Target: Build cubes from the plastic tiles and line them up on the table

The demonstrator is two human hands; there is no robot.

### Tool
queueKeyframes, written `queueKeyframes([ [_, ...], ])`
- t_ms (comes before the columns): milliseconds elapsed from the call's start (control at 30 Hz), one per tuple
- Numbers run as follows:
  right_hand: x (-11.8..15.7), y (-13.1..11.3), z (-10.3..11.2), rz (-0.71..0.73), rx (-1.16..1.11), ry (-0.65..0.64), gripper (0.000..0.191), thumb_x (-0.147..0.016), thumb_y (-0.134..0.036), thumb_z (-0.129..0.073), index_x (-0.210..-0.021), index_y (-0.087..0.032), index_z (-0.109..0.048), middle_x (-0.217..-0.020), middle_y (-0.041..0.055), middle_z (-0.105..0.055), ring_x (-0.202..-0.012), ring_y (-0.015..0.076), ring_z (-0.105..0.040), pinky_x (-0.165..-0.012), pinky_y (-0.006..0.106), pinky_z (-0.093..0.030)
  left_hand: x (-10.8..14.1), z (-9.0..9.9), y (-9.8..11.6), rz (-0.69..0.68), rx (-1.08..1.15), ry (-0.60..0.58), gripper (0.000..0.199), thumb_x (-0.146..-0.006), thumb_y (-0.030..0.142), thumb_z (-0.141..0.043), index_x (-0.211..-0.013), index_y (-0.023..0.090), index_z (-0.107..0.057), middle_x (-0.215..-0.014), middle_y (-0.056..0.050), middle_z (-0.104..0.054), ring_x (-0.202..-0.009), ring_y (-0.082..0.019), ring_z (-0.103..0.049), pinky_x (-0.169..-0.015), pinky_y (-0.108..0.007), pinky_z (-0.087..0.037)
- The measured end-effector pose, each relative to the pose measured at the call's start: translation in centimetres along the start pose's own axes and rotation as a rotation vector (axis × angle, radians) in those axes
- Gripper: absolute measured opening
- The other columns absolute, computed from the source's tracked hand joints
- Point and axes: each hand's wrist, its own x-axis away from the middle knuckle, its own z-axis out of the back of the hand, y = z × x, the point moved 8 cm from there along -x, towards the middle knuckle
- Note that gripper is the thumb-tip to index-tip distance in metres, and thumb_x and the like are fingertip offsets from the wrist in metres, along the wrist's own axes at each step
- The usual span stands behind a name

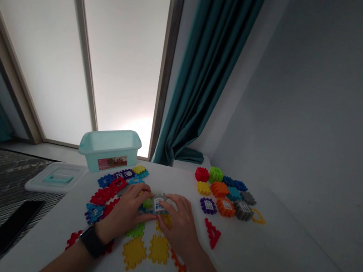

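A grey interlocking building tile (159, 204) with a white window print is between my two hands over the middle of the table. My left hand (131, 206), with a dark watch on its wrist, grips the tile's left side. On the other side, the thumb and fingers of my right hand (179, 220) close on the same tile. Green, blue and yellow pieces lie under and around the hands, partly covered by them. Nearer to me are two flat yellow tiles (159, 249) and a light green tile (136, 230). An orange piece (178, 262) shows beside my right wrist.
Red tiles (103, 196) and blue tiles lie spread at the left. Sorted stacks, including orange tiles (220, 189), stand at the right near a red triangle (212, 234). A mint bin (110, 148) is behind; its lid (56, 177) and a black phone-like slab (10, 227) lie left.
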Motion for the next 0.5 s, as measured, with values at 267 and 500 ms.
queueKeyframes([
  [267,0.3,1.2,1.7,-0.029,0.033,0.034,0.031,-0.086,-0.013,-0.059,-0.113,-0.026,-0.064,-0.12,0.0104,-0.063,-0.113,0.0279,-0.058,-0.097,0.05,-0.05,-1.6,-1.3,1.5,0.011,0.0,-0.034,0.036,-0.084,0.042,-0.077,-0.109,0.021,-0.061,-0.112,-0.009,-0.061,-0.102,-0.028,-0.061,-0.088,-0.043,-0.053],
  [500,2.5,4.3,4.3,-0.116,0.08,0.081,0.029,-0.086,-0.015,-0.058,-0.112,-0.025,-0.065,-0.122,0.0102,-0.063,-0.115,0.0278,-0.058,-0.1,0.05,-0.048,-4.1,-4.7,4.3,-0.022,0.049,-0.142,0.036,-0.085,0.036,-0.076,-0.112,0.022,-0.057,-0.117,-0.008,-0.058,-0.102,-0.026,-0.06,-0.09,-0.042,-0.052],
])
